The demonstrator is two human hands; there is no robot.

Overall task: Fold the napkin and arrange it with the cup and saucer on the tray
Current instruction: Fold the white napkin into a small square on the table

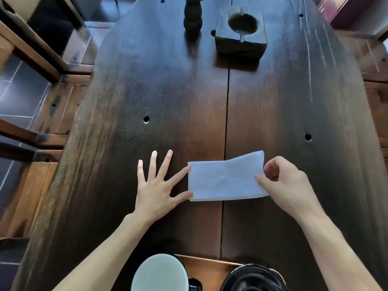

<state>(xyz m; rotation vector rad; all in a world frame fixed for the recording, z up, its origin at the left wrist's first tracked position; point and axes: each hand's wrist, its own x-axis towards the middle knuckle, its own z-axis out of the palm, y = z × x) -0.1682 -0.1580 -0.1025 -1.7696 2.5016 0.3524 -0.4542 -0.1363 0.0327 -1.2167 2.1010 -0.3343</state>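
Observation:
A white napkin [224, 179], folded to a rectangle, lies on the dark wooden table [168, 97] in front of me. My left hand [156, 185] lies flat with fingers spread, its index finger and thumb touching the napkin's left edge. My right hand [283, 183] pinches the napkin's right end, whose far corner lifts slightly. At the bottom edge a wooden tray [207, 269] carries a cup with a pale interior [159, 274] and a black glossy saucer [254, 278], both partly cut off.
A dark turned wooden stand [192, 17] and a square wooden block ashtray [241, 32] sit at the table's far end. Wooden benches [48, 122] flank the table on the left and right. A maroon box [352, 11] is at the top right.

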